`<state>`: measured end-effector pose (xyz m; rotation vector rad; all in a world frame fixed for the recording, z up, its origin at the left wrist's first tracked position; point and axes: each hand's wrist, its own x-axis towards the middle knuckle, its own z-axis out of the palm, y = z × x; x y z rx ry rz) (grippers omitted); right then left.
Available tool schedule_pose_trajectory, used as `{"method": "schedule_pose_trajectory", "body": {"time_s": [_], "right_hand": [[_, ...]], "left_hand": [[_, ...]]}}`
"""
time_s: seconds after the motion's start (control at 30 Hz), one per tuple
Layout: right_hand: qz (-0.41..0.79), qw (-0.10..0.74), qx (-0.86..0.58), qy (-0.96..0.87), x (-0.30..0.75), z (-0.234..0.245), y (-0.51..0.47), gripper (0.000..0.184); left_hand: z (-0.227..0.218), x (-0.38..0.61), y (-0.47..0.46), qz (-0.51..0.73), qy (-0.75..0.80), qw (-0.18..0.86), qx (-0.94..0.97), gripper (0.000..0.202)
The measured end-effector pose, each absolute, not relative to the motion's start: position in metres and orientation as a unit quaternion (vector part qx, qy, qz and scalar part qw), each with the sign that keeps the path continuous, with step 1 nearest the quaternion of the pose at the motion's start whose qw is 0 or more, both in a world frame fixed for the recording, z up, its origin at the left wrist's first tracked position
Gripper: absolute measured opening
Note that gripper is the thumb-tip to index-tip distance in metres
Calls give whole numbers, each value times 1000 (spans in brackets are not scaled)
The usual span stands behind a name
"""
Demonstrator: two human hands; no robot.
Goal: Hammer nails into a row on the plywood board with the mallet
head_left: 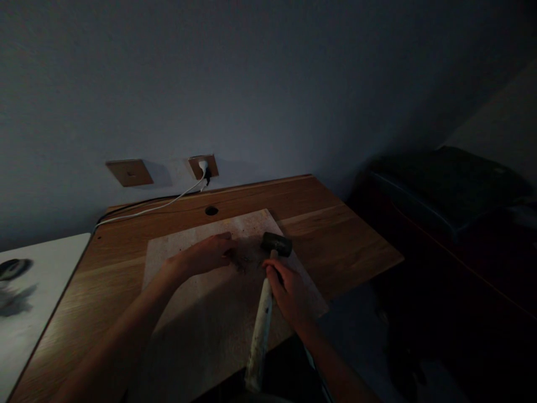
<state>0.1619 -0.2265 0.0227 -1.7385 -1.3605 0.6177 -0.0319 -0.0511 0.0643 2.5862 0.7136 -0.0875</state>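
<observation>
I have the right hand (289,291) closed around the mallet (262,319) high on its pale handle, the black head low over the board (201,324) just beyond the knuckles, while the left hand (210,253) lies palm down beside it, fingers together, tips at a small dark scatter (242,262) I cannot make out. I judge this the lining-up before a blow; striking calls for keeping those fingertips clear of the head, which sits near them. Beyond both hands the surface (335,246) carries a hole (211,210) and a white cable (159,206), well out of the way.
</observation>
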Motion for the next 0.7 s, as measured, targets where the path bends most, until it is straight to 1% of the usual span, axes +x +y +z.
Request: {"method": "schedule_pose_trajectory", "body": {"time_s": [0.2, 0.33, 0.4, 0.5, 0.63, 0.7], "right_hand": [[249, 423, -688, -536, 161, 25, -226, 37], [250, 425, -687, -534, 160, 28, -226, 36], [252, 426, -685, -534, 160, 29, -226, 36], [253, 430, -685, -531, 160, 27, -226, 35], [249, 437, -686, -526, 160, 25, -226, 34], [248, 442, -685, -524, 161, 23, -227, 34]], "left_hand": [[61, -28, -53, -33, 265, 203, 942, 15], [64, -29, -55, -21, 264, 210, 941, 15], [65, -30, -55, -11, 259, 216, 941, 12], [60, -30, -50, 43, 238, 236, 941, 8], [52, -10, -32, 123, 232, 282, 923, 13], [48, 8, -21, 146, 247, 294, 911, 20]]}}
